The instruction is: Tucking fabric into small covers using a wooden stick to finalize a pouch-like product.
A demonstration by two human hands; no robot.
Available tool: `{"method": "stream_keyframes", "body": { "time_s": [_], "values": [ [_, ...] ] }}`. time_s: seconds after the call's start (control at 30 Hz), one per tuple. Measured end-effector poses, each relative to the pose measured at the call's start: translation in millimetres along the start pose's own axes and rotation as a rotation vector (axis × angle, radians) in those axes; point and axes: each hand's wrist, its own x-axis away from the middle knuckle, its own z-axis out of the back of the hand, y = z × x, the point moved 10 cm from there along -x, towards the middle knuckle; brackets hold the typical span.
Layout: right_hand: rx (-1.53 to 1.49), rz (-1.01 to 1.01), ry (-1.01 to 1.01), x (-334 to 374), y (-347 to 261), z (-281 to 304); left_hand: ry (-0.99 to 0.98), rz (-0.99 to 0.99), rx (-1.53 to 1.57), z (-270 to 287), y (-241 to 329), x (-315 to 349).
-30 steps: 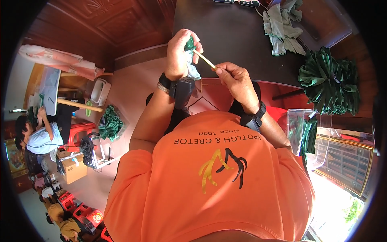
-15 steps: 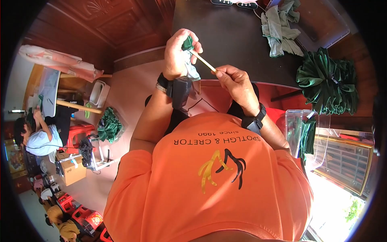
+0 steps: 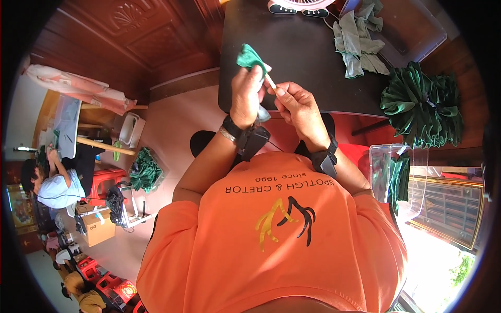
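My left hand [image 3: 245, 96] is closed on a small green fabric piece [image 3: 251, 57], whose upper end opens out above my thumb. A paler, whitish part of it shows below that palm. In my right hand [image 3: 300, 108], the thumb and fingers pinch a thin, light-coloured stick [image 3: 270, 80]. The stick slants up to the left, and its upper end meets the green fabric at my left hand. Whether the tip is inside the fabric cannot be seen. Both hands are held above the near edge of the dark table [image 3: 297, 52].
Pale green fabric pieces [image 3: 359, 44] lie at the table's far right, near a clear tray [image 3: 412, 31]. A dark green fabric bundle [image 3: 425, 107] sits right, above a clear bin [image 3: 412, 182]. A white fan [image 3: 308, 4] stands far back. Another person [image 3: 60, 180] sits at left.
My hands have come closer together, shortening the visible stick. My left hand has turned and lowered, and the green fabric now spreads above its thumb instead of sitting inside the fingers.
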Motion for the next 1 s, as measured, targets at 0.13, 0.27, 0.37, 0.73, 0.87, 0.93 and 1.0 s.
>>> {"method": "stream_keyframes", "body": {
  "time_s": [0.13,0.27,0.37,0.73,0.87,0.93,1.0],
  "values": [
    [0.31,0.17,0.036,0.5,-2.7,9.9,0.02,-0.01,0.08,11.5,9.3,-18.3],
    [0.364,0.181,0.093,1.9,-6.2,12.2,-0.053,0.131,0.014,0.2,-7.1,-12.4],
    [-0.014,0.115,0.157,-3.0,3.2,11.5,0.033,-0.294,-0.451,-23.7,15.9,10.0],
    [0.079,0.011,0.053,3.9,12.0,-1.2,0.082,-0.046,0.062,11.5,-0.2,-2.4],
    [-0.174,0.135,0.125,-1.5,7.1,-0.8,0.068,-0.011,0.03,-9.2,-17.8,17.9],
    [-0.153,0.134,0.124,-1.1,5.3,2.2,0.029,0.022,0.023,-7.5,-17.7,14.8],
    [0.038,0.149,0.116,-3.4,-2.8,8.8,-0.068,0.0,0.117,-4.7,-11.1,6.5]
  ]
}}
